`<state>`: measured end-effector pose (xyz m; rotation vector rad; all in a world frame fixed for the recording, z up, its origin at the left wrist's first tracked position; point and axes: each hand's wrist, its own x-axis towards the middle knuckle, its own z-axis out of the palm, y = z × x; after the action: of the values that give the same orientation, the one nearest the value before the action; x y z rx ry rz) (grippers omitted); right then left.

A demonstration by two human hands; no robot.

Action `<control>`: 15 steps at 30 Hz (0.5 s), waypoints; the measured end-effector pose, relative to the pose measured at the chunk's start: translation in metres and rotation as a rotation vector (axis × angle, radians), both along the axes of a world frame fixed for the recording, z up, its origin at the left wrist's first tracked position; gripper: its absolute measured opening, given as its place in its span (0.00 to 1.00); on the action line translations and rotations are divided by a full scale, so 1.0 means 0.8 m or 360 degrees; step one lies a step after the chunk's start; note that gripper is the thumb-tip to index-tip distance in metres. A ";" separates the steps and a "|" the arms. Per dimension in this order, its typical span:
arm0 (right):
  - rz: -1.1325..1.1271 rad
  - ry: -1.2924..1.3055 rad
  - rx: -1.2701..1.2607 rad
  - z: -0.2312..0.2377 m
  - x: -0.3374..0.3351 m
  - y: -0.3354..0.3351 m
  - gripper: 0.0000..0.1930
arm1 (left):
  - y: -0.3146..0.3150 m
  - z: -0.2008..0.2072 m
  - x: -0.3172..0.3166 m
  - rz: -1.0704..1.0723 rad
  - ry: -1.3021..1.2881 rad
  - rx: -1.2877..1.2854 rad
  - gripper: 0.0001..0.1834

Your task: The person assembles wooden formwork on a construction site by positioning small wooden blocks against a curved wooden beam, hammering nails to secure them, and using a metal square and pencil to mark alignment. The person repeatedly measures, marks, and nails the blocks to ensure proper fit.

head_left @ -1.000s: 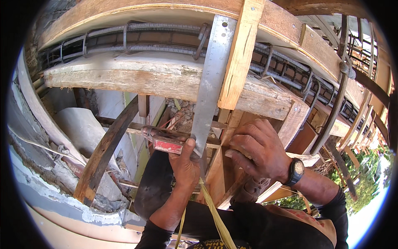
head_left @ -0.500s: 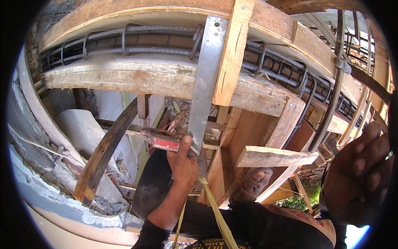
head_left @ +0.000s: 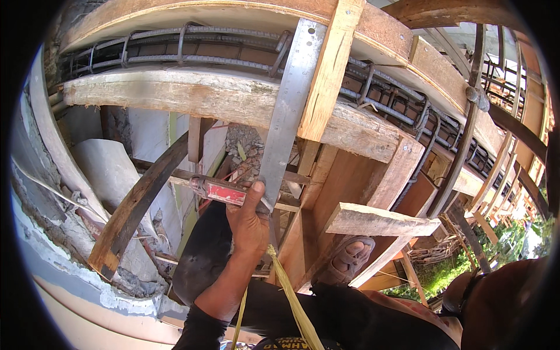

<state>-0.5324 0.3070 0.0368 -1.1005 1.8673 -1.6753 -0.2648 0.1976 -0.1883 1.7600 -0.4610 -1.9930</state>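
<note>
My left hand [head_left: 249,224] grips a carpenter's square [head_left: 286,116] at its corner, with the thumb on top. Its red, worn handle [head_left: 220,191] points left. The long metal blade runs up across a weathered timber [head_left: 175,96], beside a short wooden batten [head_left: 330,76]. Behind the blade's upper end lies a cage of steel bars [head_left: 227,60] between the formwork boards. Low at the right edge, my right hand [head_left: 456,293] is dark and close to the camera beside a band at the wrist; its fingers cannot be made out.
A curved-looking dark timber [head_left: 140,204] slants at the left, near broken concrete [head_left: 137,286]. A loose wood piece [head_left: 382,220] juts out above my sandalled foot [head_left: 350,256]. Yellow strapping [head_left: 294,297] hangs at front. Steel bars and poles [head_left: 464,128] stand at right.
My right hand has dropped from the right edge to the lower right. My left hand still holds the square, which appears slightly lower and farther left as the view shifts.
</note>
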 end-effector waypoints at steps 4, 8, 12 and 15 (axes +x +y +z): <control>0.0049 0.0072 0.0137 -0.052 -0.007 0.000 0.08 | -0.004 0.001 -0.006 -0.0007 0.0006 -0.0006 0.22; 0.0164 0.0160 0.0348 -0.135 -0.024 -0.012 0.08 | 0.001 -0.001 -0.001 0.0032 -0.0006 -0.0021 0.21; 0.0457 0.0009 0.0549 -0.191 -0.051 -0.047 0.10 | -0.002 0.010 -0.006 0.0161 -0.0005 -0.0007 0.18; 0.0735 -0.0138 0.0404 -0.220 -0.071 -0.108 0.11 | -0.002 0.012 -0.008 0.0173 0.0008 -0.0004 0.18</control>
<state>-0.5889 0.2206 -0.1389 -1.2135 1.5657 -1.1732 -0.2709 0.1956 -0.1788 1.7400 -0.3582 -1.9207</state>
